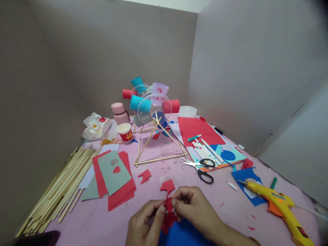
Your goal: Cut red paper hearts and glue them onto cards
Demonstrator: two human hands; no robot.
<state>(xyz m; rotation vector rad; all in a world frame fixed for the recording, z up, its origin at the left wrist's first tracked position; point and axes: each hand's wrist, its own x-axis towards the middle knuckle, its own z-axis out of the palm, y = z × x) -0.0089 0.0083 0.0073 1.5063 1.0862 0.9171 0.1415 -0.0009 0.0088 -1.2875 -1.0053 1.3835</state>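
At the front edge of the table, my left hand (147, 220) and my right hand (194, 206) pinch a small piece of red paper (169, 205) between their fingertips. The paper's edges are irregular, and part of it is hidden behind the fingers. A red scrap (167, 186) lies just beyond the fingertips, and another red scrap (145, 176) is farther left. Below the hands a blue surface (181, 234) shows. Black-handled scissors (202, 169) lie open on the table past my right hand.
A stick frame (159, 159) carries a wheel (153, 107) with coloured paper cups. Left are wooden sticks (58, 184), cards (114, 172), a paper cup (125, 132), a pink flask (120, 114) and a tissue pack (96, 128). Markers (206, 152) and a yellow glue gun (279, 201) lie right.
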